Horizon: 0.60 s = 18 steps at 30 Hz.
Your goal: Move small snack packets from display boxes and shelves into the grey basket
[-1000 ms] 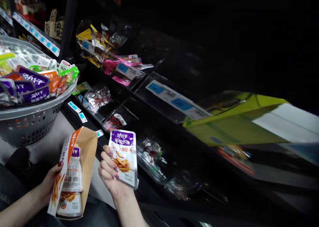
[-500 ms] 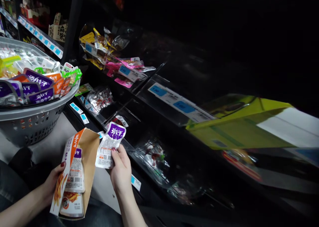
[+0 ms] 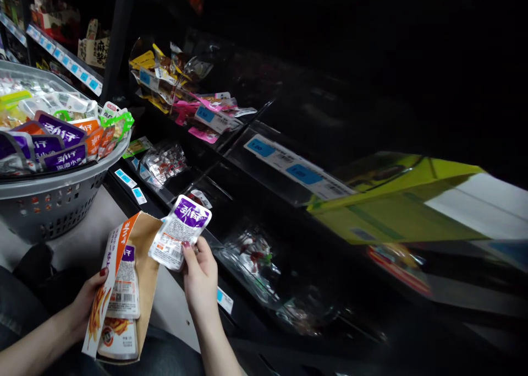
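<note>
My left hand (image 3: 88, 301) is closed around an opened cardboard snack box (image 3: 124, 285), orange and white outside, brown inside. Two white-and-purple packets (image 3: 124, 293) sit inside it. My right hand (image 3: 200, 279) pinches another small snack packet (image 3: 180, 232) with a purple top, back side towards me, tilted just above the box's open top. Both hands are at the lower left, in front of dark shelves.
A grey plastic basket (image 3: 53, 197) heaped with purple and orange snack packets stands at the left. Dark shelf bins (image 3: 247, 255) with clear fronts and blue price tags (image 3: 303, 173) hold wrapped snacks. A yellow-green carton (image 3: 396, 205) lies on the shelf at the right.
My right hand turned the packet from front side to back side and brought it left, over the box's opening. The left hand and box stayed put.
</note>
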Each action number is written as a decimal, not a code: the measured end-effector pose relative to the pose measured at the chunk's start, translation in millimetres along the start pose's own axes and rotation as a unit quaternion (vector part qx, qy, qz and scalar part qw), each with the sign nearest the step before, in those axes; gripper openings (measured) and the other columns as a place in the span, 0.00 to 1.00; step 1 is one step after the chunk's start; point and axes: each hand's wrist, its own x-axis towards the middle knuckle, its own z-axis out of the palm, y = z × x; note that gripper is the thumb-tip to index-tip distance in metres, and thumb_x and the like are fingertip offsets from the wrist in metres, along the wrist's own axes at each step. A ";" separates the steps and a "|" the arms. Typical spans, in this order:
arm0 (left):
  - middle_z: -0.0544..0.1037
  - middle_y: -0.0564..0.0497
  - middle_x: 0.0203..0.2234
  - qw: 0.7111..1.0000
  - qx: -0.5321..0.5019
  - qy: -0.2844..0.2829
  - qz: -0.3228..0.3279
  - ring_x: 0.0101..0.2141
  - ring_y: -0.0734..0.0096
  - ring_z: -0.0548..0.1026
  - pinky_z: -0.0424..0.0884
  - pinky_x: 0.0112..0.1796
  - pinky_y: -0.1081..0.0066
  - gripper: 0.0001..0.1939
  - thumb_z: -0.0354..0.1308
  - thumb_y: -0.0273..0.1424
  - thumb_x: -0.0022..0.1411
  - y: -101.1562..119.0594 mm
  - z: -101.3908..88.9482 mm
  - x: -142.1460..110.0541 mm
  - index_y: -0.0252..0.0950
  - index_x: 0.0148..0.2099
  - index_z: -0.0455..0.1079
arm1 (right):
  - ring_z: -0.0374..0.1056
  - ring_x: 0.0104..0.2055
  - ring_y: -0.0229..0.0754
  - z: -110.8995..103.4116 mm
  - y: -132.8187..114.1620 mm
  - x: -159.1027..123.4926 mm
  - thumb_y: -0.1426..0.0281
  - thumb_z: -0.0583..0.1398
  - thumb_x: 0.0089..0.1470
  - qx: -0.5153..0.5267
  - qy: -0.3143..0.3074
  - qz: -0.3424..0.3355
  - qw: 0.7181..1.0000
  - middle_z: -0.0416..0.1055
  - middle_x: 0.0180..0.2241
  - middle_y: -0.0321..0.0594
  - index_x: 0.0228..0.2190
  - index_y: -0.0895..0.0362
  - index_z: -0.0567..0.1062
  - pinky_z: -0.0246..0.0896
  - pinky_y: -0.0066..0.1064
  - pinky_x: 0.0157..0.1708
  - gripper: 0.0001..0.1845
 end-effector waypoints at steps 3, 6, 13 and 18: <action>0.80 0.48 0.26 1.000 0.002 0.004 -0.007 0.29 0.63 0.77 0.67 0.40 0.65 0.08 0.59 0.32 0.52 0.5 -1.5 0.8 0.30 0.32 0.73 | 0.66 0.30 0.39 1.2 -2.0 -0.9 0.63 0.58 0.49 -0.002 0.005 0.000 1.000 0.70 0.29 0.35 0.33 0.54 0.69 0.61 0.30 0.32 0.09; 0.80 0.49 0.26 1.000 -0.006 0.001 -0.011 0.30 0.65 0.77 0.67 0.40 0.67 0.08 0.57 0.32 0.53 0.6 0.8 0.8 0.31 0.31 0.73 | 0.67 0.31 0.38 2.2 -1.4 0.7 0.64 0.59 0.48 0.021 0.001 0.012 1.000 0.72 0.31 0.36 0.34 0.54 0.70 0.62 0.30 0.32 0.10; 0.79 0.44 0.30 0.994 0.078 -0.049 0.065 0.34 0.59 0.76 0.61 0.46 0.62 0.17 0.54 0.36 0.52 -5.5 0.4 12.3 0.27 0.38 0.72 | 0.69 0.29 0.38 -6.4 -3.0 14.3 0.70 0.68 0.34 0.177 -0.029 0.152 0.972 0.74 0.32 0.35 0.40 0.49 0.70 0.66 0.28 0.29 0.27; 0.78 0.38 0.33 0.978 0.118 -0.132 0.107 0.41 0.48 0.72 0.57 0.48 0.54 0.26 0.58 0.42 0.45 1.2 -0.9 29.1 0.25 0.41 0.70 | 0.72 0.31 0.44 -9.2 -5.6 20.7 0.70 0.68 0.34 0.172 -0.068 0.193 0.964 0.75 0.35 0.38 0.49 0.42 0.63 0.67 0.36 0.32 0.39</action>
